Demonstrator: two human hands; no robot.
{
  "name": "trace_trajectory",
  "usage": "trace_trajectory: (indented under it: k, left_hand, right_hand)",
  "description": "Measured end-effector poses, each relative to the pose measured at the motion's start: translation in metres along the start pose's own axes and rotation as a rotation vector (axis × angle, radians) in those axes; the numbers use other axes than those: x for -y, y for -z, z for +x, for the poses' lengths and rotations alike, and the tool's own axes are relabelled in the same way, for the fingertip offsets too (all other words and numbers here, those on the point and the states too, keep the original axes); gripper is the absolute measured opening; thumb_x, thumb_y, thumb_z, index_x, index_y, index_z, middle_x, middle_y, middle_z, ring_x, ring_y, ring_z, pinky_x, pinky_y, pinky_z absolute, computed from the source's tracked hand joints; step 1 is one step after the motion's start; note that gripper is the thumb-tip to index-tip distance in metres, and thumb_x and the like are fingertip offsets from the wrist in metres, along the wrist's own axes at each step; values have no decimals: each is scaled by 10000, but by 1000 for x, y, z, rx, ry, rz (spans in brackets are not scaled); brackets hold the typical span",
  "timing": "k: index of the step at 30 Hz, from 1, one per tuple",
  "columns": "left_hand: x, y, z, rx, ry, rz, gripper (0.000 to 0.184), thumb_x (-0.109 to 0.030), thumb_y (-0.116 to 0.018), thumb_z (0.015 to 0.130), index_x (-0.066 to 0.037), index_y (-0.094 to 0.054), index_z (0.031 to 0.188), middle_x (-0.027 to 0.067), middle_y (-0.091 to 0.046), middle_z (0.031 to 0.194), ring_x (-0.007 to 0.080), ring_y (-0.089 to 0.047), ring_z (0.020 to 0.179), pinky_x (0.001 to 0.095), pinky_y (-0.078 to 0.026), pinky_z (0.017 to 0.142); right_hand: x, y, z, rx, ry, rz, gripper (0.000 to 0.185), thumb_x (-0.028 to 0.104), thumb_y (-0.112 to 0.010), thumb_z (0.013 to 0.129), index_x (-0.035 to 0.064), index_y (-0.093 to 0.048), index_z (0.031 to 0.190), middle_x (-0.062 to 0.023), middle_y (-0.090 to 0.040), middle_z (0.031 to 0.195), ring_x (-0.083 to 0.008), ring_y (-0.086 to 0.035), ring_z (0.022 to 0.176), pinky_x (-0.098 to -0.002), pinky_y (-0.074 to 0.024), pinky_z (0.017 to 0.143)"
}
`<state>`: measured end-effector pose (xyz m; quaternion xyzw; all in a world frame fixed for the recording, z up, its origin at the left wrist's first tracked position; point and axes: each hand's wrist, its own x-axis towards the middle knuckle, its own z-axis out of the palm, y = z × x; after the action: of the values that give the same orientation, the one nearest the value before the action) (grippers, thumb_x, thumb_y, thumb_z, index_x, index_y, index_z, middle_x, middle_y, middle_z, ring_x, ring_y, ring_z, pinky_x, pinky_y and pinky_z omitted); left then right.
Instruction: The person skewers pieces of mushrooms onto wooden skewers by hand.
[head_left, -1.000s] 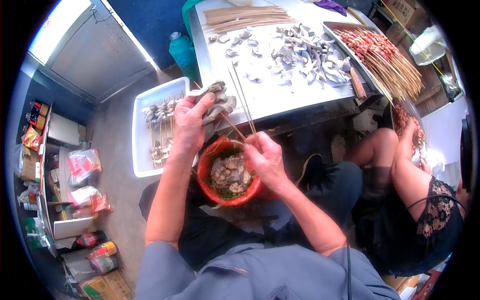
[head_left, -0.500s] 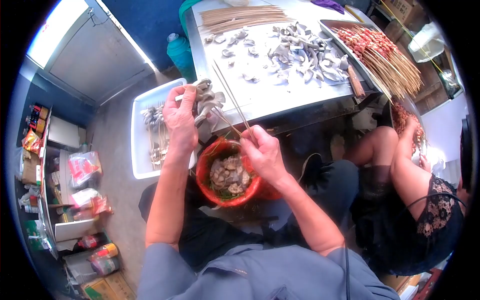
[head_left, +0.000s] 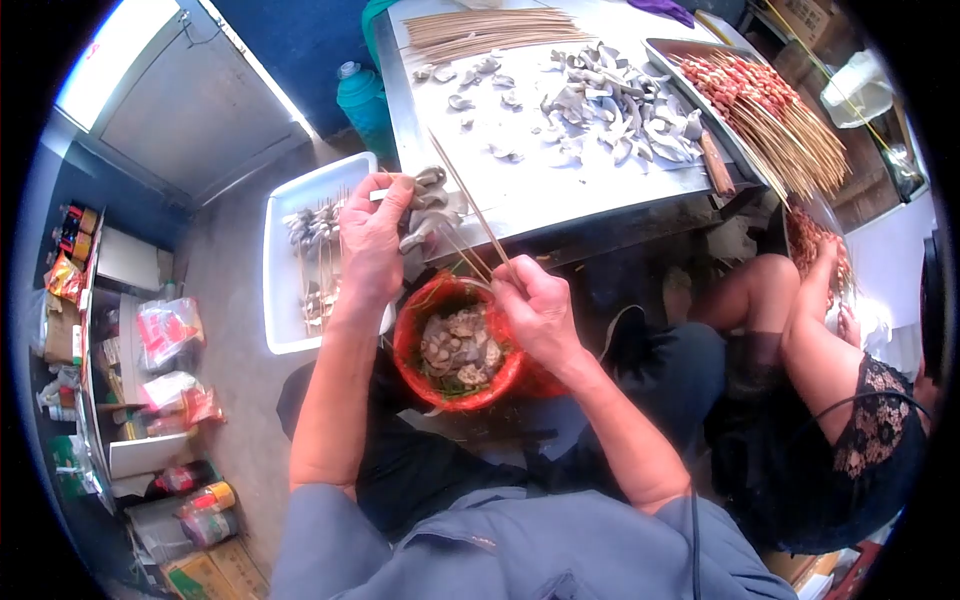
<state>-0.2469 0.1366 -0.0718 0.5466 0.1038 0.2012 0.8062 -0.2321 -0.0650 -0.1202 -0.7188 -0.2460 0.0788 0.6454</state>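
My left hand (head_left: 370, 245) is closed on grey oyster mushroom pieces (head_left: 428, 212), fingertips pinching them at the top. Bamboo skewers (head_left: 472, 205) are gripped in my right hand (head_left: 538, 308); some point up past the mushrooms, others lead toward them. Whether a tip has pierced a piece is too small to tell. Below both hands stands a red basket (head_left: 402, 355) holding pale mushroom pieces and some green bits. Left of my left hand, a white tray (head_left: 272, 290) holds mushrooms on skewers (head_left: 318, 235).
Loose mushroom pieces (head_left: 620, 110) and a bundle of bare skewers (head_left: 490, 30) lie on the white table (head_left: 450, 155). At right are a knife handle (head_left: 716, 165), a tray of meat skewers (head_left: 760, 110) and another person's arm (head_left: 812, 310). A teal flask (head_left: 362, 105) stands behind.
My right hand has shifted slightly right and down with the skewers. The mushrooms in my left hand sit slightly farther right. The other person's hand has barely moved.
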Motion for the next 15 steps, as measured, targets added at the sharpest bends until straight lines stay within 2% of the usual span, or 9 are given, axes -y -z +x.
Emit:
trace_trajectory:
  k: [4, 11, 15]
  left_hand:
    - [6, -10, -5, -39, 5, -34, 129, -182, -630, 949, -61, -585, 960, 35, -645, 803, 109, -632, 627, 254, -520, 484]
    - [5, -10, -8, 52, 58, -92, 117, -162, -631, 947, -59, -579, 961, 42, -658, 829, 116, -647, 664, 261, -542, 518]
    - [3, -14, -11, 57, 78, -103, 113, -148, -625, 949, -46, -584, 975, 63, -674, 852, 122, -656, 685, 262, -554, 550]
  right_hand:
    - [1, 2, -2, -1, -17, 69, 53, 49, -601, 888, -1, -595, 870, -41, -561, 598, -76, -508, 548, -267, -402, 499]
    - [-2, -1, -7, 23, -89, 73, 66, 56, -602, 889, -9, -595, 881, -31, -572, 611, -75, -524, 564, -256, -417, 517]
    - [4, -2, -8, 52, -177, 266, 65, 58, -592, 895, -7, -592, 889, -18, -580, 642, -80, -550, 589, -248, -439, 538]
